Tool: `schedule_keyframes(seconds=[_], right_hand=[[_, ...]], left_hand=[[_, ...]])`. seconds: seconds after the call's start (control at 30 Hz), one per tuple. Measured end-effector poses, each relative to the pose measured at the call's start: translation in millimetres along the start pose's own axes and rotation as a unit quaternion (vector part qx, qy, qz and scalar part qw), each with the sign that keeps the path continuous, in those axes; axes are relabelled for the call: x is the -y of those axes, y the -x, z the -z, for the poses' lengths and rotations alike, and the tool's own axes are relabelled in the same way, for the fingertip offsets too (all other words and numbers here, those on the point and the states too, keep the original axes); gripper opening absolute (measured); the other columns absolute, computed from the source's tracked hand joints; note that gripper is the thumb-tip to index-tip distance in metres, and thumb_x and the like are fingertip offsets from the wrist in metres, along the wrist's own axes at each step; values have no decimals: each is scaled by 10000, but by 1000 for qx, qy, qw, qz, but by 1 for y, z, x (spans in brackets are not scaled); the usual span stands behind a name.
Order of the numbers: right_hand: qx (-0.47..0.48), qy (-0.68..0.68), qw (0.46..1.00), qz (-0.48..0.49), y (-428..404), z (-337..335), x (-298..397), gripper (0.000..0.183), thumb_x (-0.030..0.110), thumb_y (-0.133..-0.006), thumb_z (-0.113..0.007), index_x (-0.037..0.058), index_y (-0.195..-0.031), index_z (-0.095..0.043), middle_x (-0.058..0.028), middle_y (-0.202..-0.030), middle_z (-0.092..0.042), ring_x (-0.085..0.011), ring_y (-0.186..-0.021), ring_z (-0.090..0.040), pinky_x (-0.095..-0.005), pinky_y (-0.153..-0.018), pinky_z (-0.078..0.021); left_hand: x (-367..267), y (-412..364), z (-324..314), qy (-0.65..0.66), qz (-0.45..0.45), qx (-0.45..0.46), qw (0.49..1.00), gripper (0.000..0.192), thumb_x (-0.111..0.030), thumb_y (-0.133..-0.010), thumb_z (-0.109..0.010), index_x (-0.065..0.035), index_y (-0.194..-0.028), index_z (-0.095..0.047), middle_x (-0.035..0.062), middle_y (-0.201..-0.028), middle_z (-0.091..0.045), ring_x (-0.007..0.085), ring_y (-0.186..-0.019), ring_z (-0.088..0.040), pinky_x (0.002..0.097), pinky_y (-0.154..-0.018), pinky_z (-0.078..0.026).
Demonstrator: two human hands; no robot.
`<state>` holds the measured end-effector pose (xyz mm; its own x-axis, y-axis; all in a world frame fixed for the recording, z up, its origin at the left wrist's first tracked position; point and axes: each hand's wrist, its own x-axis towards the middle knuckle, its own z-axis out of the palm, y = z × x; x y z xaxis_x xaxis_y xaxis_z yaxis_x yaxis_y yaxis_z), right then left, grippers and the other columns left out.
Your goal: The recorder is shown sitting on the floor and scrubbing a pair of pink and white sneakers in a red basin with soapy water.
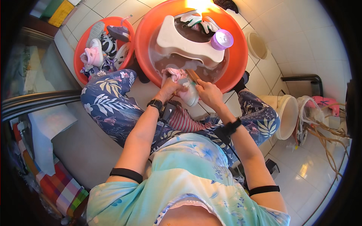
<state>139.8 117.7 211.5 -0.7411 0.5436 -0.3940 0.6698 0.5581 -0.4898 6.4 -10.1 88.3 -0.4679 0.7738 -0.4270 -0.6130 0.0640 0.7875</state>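
Note:
My left hand [170, 89] grips a small pink and white shoe [190, 96] over the near rim of a large orange-red basin [143, 48]. In my right hand [209, 93] is a brown wooden brush [193, 75], held against the side of the shoe; its bristles are hidden. Cloudy brown water [195, 67] with suds lies in the basin. A white plastic step stool [178, 42] stands in that water. On the stool's right end rests a purple tub [216, 45] with white contents. White sneakers with green trim [192, 19] lie at the basin's far side.
Several shoes, including a pink one [94, 55], fill a smaller red basin [77, 60] at the left. A white bucket [288, 115] lies near my right knee. A beige basin [256, 46] leans by the tiled wall [302, 42]. A glass door's frame [42, 99] is at far left.

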Motion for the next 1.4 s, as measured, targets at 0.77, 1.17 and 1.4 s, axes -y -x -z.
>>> schedule_keyframes(seconds=[0.77,1.17,1.4], right_hand=[[36,-65,997,-27,-8,-9,-1,365,331,-905,-490,148,-1186,-634,-231,-929,-670,-395,-911,-648,-442,-782,-499],[34,-124,992,-6,40,6,-14,324,315,-901,-506,140,-1136,-644,-205,-832,-671,-394,-846,-652,-440,-733,-500],[36,-71,997,-5,-24,-13,-11,308,332,-911,-453,119,-1053,-625,-216,-906,-666,-435,-917,-622,-511,-769,-486]], left_hand=[[-14,12,-11,27,41,52,997,932,123,-497,-785,-29,-1318,-373,48,-1186,-494,195,-1111,-530,291,-987,-426],[-3,11,6,-41,27,26,998,946,183,-521,-742,-135,-1306,-320,58,-1208,-497,216,-1144,-531,368,-928,-495],[-4,4,-6,-17,-14,40,999,929,150,-514,-767,-102,-1304,-348,56,-1203,-490,209,-1162,-514,340,-956,-459]])
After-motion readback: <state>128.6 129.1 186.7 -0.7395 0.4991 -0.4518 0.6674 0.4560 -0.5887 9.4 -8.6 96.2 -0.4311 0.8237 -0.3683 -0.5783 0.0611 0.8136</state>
